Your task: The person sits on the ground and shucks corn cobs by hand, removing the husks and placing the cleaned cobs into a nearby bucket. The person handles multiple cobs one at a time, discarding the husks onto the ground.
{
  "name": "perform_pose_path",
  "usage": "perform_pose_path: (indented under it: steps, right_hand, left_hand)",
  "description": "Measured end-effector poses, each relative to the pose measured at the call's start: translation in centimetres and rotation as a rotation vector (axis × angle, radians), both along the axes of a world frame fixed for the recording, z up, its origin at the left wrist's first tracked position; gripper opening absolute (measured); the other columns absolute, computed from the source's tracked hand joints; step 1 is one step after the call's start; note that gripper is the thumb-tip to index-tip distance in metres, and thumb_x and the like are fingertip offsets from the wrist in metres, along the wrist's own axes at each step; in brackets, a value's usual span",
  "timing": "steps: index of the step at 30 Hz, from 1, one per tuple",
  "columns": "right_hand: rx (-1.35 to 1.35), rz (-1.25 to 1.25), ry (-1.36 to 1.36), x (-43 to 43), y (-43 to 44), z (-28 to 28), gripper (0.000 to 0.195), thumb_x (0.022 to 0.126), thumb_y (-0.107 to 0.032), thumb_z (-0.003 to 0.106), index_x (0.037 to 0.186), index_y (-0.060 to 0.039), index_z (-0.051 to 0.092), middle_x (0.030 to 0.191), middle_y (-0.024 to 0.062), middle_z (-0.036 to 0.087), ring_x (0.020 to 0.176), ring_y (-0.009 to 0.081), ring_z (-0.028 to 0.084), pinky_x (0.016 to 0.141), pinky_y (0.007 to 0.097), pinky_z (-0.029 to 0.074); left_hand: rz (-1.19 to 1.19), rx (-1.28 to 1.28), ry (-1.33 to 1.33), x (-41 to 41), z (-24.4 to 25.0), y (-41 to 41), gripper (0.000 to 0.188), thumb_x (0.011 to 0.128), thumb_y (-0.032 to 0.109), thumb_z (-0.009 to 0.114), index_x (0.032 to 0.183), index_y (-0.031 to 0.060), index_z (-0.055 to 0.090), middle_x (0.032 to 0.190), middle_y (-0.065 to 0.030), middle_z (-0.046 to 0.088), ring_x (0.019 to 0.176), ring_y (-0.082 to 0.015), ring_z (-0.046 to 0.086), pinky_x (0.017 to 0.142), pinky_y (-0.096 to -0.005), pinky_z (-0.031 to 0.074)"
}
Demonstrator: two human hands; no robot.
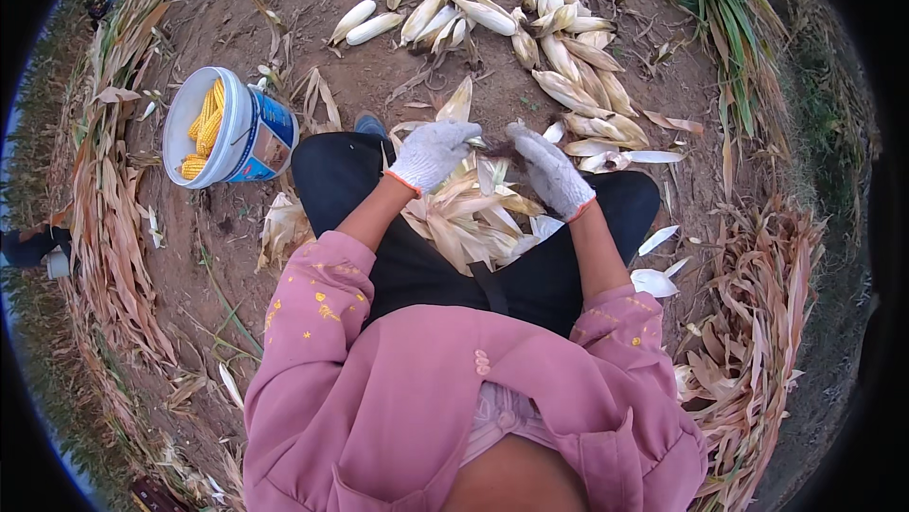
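My left hand (437, 151), in a white knit glove with an orange cuff, has its fingers closed around a pale piece of corn husk (477, 143). Facing it across a small gap is my right hand (548, 165), gloved alike, its fingers bent. Dark brown corn silk (503, 150) lies between the two hands, touching the right fingertips; whether that hand grips it is not clear. Below the hands, between my legs, is a heap of dry husks (461, 217). One pointed husk (456, 102) stands out just beyond the left hand.
A white plastic bucket (172, 129) with a printed blue label holds several husked yellow corn cobs (207, 123) at left. Several ears in pale husks (568, 86) lie ahead on bare soil (327, 8). Dry stalks (113, 228) line the left; more leaves (760, 327) lie right.
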State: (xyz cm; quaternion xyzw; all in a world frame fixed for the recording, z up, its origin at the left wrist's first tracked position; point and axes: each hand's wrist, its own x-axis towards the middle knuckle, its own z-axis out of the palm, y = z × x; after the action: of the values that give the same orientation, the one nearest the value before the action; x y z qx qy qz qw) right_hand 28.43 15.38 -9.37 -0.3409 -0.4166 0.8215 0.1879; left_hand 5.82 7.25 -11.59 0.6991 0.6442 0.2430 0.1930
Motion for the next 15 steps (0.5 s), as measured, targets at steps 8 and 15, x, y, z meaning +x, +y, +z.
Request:
perform_pose_path:
  steps: [8, 15]
  right_hand:
    - [-0.314, -0.627, 0.048, 5.8, 3.5, -6.3, 0.037, 0.093, -0.031, 0.061, 0.118, -0.0046, 0.054, 0.107, 0.0106, 0.06, 0.098, 0.0245, 0.059, 0.087, 0.0396, 0.051]
    - [-0.268, -0.511, -0.068, 4.6, 2.6, -6.5, 0.032, 0.091, -0.027, 0.062, 0.115, -0.0059, 0.055, 0.097, 0.0075, 0.063, 0.086, 0.0211, 0.062, 0.076, 0.0359, 0.054]
  left_hand:
    - [0.556, 0.339, 0.082, -10.9, 13.3, -7.4, 0.036, 0.083, 0.002, 0.062, 0.119, 0.0048, 0.065, 0.109, -0.0129, 0.069, 0.097, -0.0223, 0.066, 0.087, -0.031, 0.05]
    - [0.86, -0.506, 0.432, -22.4, 10.8, -28.1, 0.047, 0.077, 0.013, 0.069, 0.124, 0.009, 0.063, 0.116, -0.0163, 0.066, 0.104, -0.0243, 0.065, 0.09, -0.0313, 0.048]
